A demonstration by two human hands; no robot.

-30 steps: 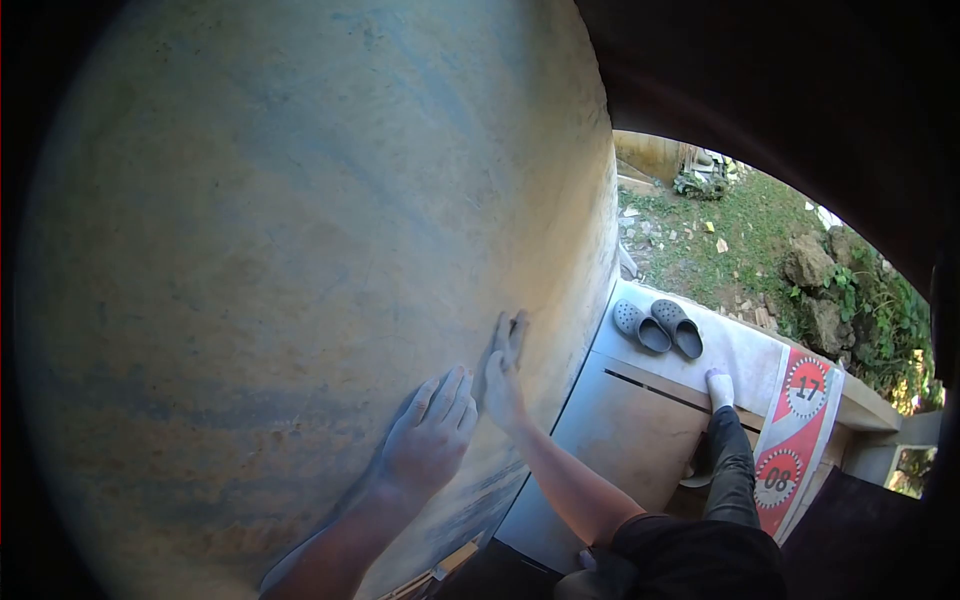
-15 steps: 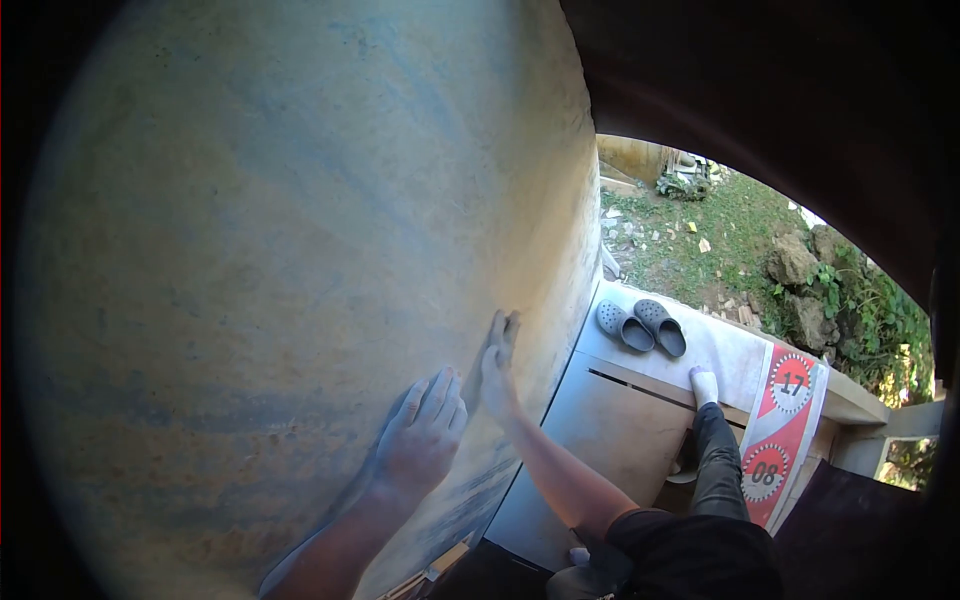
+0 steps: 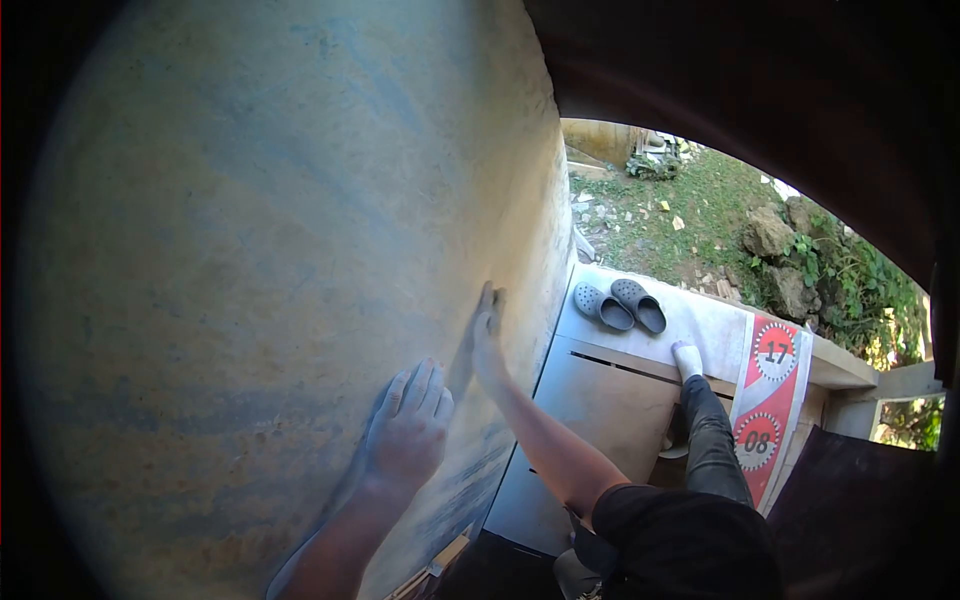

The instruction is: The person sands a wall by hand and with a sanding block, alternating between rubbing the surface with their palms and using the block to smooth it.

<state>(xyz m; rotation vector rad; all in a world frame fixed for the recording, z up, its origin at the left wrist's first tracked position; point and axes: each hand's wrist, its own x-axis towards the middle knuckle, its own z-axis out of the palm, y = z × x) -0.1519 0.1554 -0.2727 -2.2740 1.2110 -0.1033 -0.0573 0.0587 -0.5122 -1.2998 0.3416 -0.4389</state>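
Observation:
A large weathered wall (image 3: 240,300), yellowish with blue-grey smears, fills the left of the view. My left hand (image 3: 410,430) lies against it with fingers stretched out and its back toward me. Higher up and nearer the wall's right edge, my right hand (image 3: 487,335) also rests flat on the wall, seen from the side, fingers extended. Neither hand holds anything. The right arm comes out of a black sleeve (image 3: 660,530).
A pair of grey clogs (image 3: 620,305) stands on a pale ledge (image 3: 590,345) beside the wall. My foot in a white sock (image 3: 686,360) is on that ledge, near a red-and-white banner (image 3: 773,350) numbered 17 and 08. Beyond are grass (image 3: 690,210) and rocks (image 3: 768,232).
The view has shifted slightly, so the ledge, clogs and banner appear further left and higher. Both hands stay on the wall; the right one appears a little higher.

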